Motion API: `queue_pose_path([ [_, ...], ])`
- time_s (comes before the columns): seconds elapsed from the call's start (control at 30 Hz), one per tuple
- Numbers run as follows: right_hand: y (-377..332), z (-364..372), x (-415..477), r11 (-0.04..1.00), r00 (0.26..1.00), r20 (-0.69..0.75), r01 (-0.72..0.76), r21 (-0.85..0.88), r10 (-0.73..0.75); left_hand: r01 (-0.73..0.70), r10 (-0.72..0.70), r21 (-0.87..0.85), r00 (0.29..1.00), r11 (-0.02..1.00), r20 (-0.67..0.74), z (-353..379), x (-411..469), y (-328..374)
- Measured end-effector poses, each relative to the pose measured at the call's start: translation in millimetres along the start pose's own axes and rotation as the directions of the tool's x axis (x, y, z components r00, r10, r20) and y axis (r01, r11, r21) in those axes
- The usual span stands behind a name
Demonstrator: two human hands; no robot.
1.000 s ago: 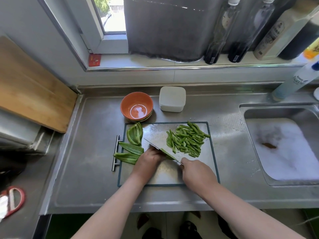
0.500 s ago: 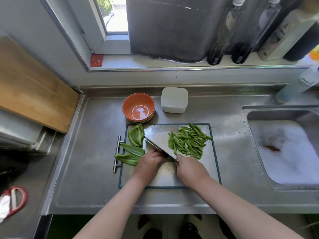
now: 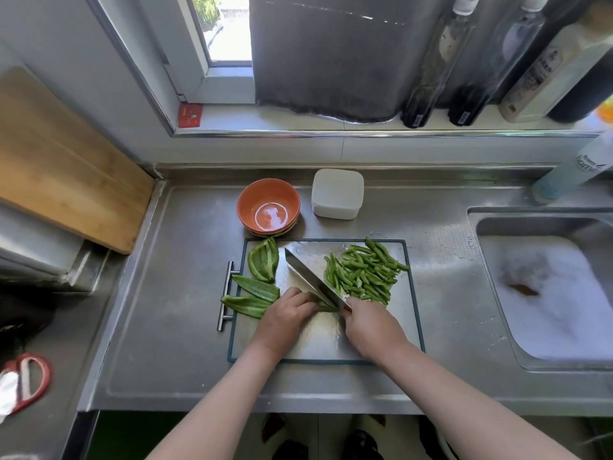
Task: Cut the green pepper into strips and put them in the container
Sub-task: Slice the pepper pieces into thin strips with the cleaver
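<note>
Steel counter [image 3: 185,293]: work surface, with the sink [image 3: 530,212] at 3 o'clock, well apart from the cutting.

Cutting board [image 3: 406,313]: centre of the counter, long side facing the person, so both forearms reach it squarely.

Strips [image 3: 363,273]: loose pile at 2 o'clock on the board, on the far side of the blade. Judgement: parked there to keep the cutting lane free. None are in the container yet.

Uncut pepper pieces [image 3: 255,288]: three, at 9 to 10 o'clock on the board, the lowest overhanging the rim beside the left hand, ready to be drawn in.

White container [image 3: 336,194]: off the board at 12 o'clock, apparently lidded. Orange bowl [image 3: 268,207]: at 11 o'clock, just beside it.

Right hand [image 3: 371,327]: fingers wrapped round the handle of the knife [image 3: 308,278]. The handle is hidden and the blade runs toward 10 o'clock.

Left hand [image 3: 288,315]: fingers curled and bunched together, knuckles toward the blade, fingertips tucked out of sight. Judgement: a claw hold, to keep the tips off the edge.

Green pepper piece [image 3: 323,306]: lies under the left fingers, with only a sliver showing between the knuckles and the blade, touching both. Little is left to slice.
</note>
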State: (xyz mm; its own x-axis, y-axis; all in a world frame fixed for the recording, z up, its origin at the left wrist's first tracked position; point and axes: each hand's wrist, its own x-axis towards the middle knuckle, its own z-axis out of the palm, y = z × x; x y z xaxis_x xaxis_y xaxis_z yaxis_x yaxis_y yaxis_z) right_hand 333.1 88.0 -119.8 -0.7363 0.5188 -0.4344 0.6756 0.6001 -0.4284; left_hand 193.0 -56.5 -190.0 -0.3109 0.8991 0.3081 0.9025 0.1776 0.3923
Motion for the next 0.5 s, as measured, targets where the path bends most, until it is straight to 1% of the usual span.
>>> queue_pose_path([
  [0.1, -0.6, -3.7, -2.0, 1.000, 1.000, -0.011, 0.024, -0.020, -0.024, 0.023, -0.023, -0.013, 1.000, 1.000, -0.006, -3.6, 1.3, 3.7],
  [0.2, 0.6, -4.2, -12.5, 0.990, 0.996, -0.036, 0.072, -0.125, -0.077, 0.044, -0.045, -0.046, 0.999, 0.998, -0.005, -5.5, 3.2, 4.4],
  [0.27, -0.7, -3.5, -22.4, 0.980, 0.994, -0.040, 0.097, -0.172, -0.106, 0.027, -0.026, -0.027, 1.000, 0.999, 0.016, -4.6, 4.3, 1.9],
  [0.33, -4.8, -3.3, -32.1, 0.976, 0.993, -0.037, 0.100, -0.195, -0.110, 0.025, -0.024, -0.016, 0.999, 1.000, 0.032, -3.6, 4.1, 0.0],
  [0.5, -9.5, -4.9, -48.2, 0.978, 0.996, -0.041, 0.070, -0.195, -0.079, 0.007, -0.007, -0.007, 1.000, 1.000, 0.008, -4.4, 4.4, 3.0],
])
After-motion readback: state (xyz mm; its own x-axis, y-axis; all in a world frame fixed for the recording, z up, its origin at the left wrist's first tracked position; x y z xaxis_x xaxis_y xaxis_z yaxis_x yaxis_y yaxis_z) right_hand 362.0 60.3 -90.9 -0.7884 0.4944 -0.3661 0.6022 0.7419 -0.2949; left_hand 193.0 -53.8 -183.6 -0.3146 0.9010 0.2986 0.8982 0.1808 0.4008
